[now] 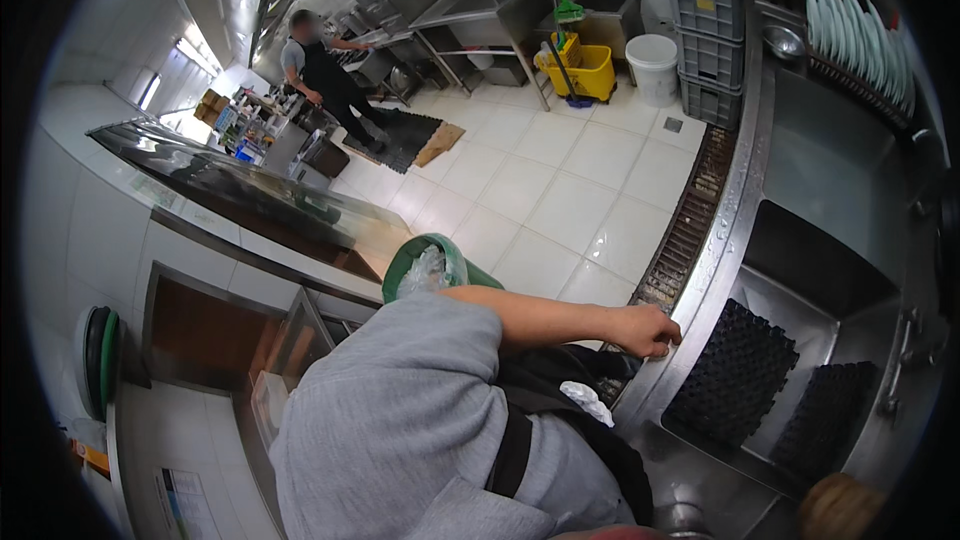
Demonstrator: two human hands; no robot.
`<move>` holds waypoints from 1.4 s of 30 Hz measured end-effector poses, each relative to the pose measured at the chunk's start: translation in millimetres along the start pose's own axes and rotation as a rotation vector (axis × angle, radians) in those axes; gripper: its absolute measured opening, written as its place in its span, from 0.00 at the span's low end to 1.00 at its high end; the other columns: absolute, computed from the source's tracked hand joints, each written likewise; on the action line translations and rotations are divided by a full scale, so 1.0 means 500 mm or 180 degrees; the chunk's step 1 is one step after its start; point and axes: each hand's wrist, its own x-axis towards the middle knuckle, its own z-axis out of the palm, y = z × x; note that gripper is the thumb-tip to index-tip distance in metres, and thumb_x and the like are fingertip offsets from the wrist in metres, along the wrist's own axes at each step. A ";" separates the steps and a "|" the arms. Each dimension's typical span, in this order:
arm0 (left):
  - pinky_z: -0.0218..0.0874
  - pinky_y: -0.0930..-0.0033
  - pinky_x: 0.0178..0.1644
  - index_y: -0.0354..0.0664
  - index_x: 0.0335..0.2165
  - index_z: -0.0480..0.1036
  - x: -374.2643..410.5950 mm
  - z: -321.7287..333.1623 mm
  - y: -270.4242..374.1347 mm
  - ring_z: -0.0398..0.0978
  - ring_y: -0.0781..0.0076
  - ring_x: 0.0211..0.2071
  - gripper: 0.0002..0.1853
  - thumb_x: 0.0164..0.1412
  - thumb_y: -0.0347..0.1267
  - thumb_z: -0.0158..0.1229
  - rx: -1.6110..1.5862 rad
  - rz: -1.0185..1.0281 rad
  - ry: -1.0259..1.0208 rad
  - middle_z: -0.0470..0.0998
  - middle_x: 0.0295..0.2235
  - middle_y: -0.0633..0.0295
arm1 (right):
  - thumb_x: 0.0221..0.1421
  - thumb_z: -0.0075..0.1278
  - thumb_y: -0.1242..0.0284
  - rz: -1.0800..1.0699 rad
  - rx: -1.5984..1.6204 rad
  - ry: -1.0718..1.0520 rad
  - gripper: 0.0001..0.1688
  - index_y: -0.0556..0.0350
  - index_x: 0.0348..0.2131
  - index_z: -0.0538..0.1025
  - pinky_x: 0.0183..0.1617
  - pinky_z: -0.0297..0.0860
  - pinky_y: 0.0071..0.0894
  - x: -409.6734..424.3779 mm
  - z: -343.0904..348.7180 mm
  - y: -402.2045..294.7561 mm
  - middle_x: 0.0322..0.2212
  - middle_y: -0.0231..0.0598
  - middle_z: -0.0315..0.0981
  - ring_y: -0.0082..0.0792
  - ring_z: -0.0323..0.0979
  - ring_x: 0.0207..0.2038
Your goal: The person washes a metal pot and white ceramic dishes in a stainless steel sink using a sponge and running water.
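Observation:
My left hand [646,330] rests on the wet front rim of a stainless steel sink [694,300], its fingers bent and nothing visible in them. Beside it, two pieces of black perforated rubber mat, one [735,375] nearer and one [825,416] farther, lean in a sink basin. A second basin [829,157] holds cloudy water. My right hand is out of view. At the lower right edge is a blurred brown rounded thing [840,506] that I cannot identify. Crumpled white cloth or paper [587,401] sticks out at my black apron.
White plates [855,37] stand in a rack beyond the basins, near a metal bowl [783,41]. A floor drain grate [686,217] runs along the sink. Behind me are a green bin [442,259], a yellow mop bucket [585,71], stacked grey crates [709,37] and another person [330,67].

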 end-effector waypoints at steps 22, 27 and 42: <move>0.67 0.61 0.40 0.37 0.41 0.74 0.024 0.010 0.080 0.77 0.54 0.34 0.16 0.52 0.30 0.56 -0.0365 0.0605 -0.0171 0.79 0.31 0.50 | 0.58 0.46 0.54 0.0326 0.0908 0.0913 0.41 0.65 0.60 0.56 0.62 0.53 0.40 -0.080 -0.068 0.069 0.57 0.57 0.58 0.53 0.56 0.59; 0.67 0.61 0.40 0.37 0.41 0.74 0.038 0.032 0.087 0.77 0.55 0.33 0.16 0.51 0.30 0.57 -0.0580 0.0788 -0.0186 0.79 0.31 0.52 | 0.58 0.46 0.54 0.0217 0.1084 0.0825 0.42 0.66 0.60 0.55 0.62 0.52 0.40 -0.119 -0.085 0.020 0.57 0.57 0.57 0.52 0.56 0.60; 0.69 0.62 0.40 0.38 0.40 0.73 0.075 0.040 0.085 0.78 0.57 0.34 0.16 0.52 0.32 0.57 -0.0562 0.1268 -0.0551 0.79 0.31 0.53 | 0.47 0.58 0.68 -0.0658 0.0799 0.1088 0.29 0.71 0.45 0.71 0.47 0.66 0.45 -0.169 -0.031 0.006 0.38 0.63 0.73 0.55 0.72 0.41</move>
